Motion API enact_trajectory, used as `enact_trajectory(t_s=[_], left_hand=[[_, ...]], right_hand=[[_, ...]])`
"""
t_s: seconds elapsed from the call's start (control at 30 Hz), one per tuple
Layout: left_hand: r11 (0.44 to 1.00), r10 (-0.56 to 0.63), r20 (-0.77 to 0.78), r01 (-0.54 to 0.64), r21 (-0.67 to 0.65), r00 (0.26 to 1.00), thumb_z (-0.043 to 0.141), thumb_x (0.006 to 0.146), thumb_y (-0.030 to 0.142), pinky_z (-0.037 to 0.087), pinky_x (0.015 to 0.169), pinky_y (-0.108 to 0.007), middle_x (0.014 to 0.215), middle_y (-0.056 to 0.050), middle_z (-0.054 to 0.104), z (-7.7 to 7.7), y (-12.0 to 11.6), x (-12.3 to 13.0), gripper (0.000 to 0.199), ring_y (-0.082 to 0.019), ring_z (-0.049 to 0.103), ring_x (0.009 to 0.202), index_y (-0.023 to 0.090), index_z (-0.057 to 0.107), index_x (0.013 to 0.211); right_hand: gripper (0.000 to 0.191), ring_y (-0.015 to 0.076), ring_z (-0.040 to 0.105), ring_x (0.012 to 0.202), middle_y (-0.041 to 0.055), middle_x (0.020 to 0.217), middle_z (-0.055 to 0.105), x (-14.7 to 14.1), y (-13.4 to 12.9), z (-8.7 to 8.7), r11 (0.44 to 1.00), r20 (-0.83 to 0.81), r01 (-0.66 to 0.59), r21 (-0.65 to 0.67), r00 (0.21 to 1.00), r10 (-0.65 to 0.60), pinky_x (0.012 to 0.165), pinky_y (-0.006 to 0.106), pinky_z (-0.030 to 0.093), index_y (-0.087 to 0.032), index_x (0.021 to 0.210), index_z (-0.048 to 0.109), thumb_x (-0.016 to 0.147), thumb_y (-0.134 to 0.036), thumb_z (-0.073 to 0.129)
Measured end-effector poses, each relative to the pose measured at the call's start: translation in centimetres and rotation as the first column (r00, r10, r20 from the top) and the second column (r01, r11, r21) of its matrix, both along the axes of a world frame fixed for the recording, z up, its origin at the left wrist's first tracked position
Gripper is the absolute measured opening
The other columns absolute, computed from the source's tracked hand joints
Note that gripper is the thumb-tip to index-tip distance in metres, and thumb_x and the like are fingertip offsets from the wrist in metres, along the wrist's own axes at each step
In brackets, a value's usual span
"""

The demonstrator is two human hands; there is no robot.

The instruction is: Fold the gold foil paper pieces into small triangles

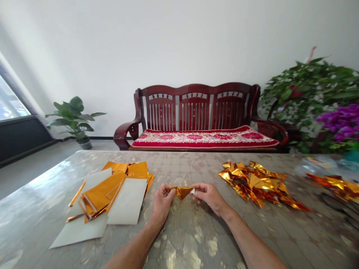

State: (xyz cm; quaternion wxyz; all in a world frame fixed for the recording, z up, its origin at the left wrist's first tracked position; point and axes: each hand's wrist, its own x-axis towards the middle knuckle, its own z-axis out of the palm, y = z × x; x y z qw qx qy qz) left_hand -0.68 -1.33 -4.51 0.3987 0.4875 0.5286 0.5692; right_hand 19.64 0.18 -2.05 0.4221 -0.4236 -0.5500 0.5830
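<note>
Between my two hands, a small folded piece of gold foil paper (183,192) is held by its ends, its point facing down and a bit of white backing showing at the right end. My left hand (163,200) pinches the left end with thumb and fingers. At the right end, my right hand (206,196) grips it the same way. To the left lies a loose stack of flat gold foil sheets (105,196), some turned white side up. A heap of folded gold foil pieces (254,183) lies to the right.
All this is on a table with a patterned cover (182,243). More gold foil (338,186), a clear plastic bag (316,164) and a dark cable (339,209) lie at the far right. Beyond stand a wooden bench (196,108) and potted plants (74,116).
</note>
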Motion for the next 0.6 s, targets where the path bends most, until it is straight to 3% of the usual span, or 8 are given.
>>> enact_trajectory(t_s=[0.23,0.6], left_hand=[[1.000,0.003,-0.004,-0.003,-0.001,1.000,0.068,0.071,0.035,0.035,0.053,-0.022,0.059,0.005,0.055,-0.23,0.08,0.00,0.019,-0.012,0.050,0.054,0.021,0.056,0.072],[1.000,-0.015,-0.070,0.015,-0.004,0.997,0.063,0.074,0.035,0.036,0.053,-0.022,0.062,0.005,0.056,-0.51,0.14,0.07,0.017,-0.012,0.051,0.057,0.020,0.055,0.075]], right_hand=[[0.036,0.0111,0.060,0.059,0.0015,0.070,0.071,0.02,0.10,-0.32,1.000,-0.024,0.008,0.001,1.000,-0.008,0.057,0.023,0.046,-0.015,0.100,0.075,0.070,-0.035,0.074],[0.033,0.0114,0.056,0.054,0.0002,0.064,0.067,-0.51,0.19,-0.67,0.994,-0.011,0.101,0.050,0.995,-0.101,0.052,0.023,0.045,-0.015,0.086,0.073,0.066,-0.041,0.076]])
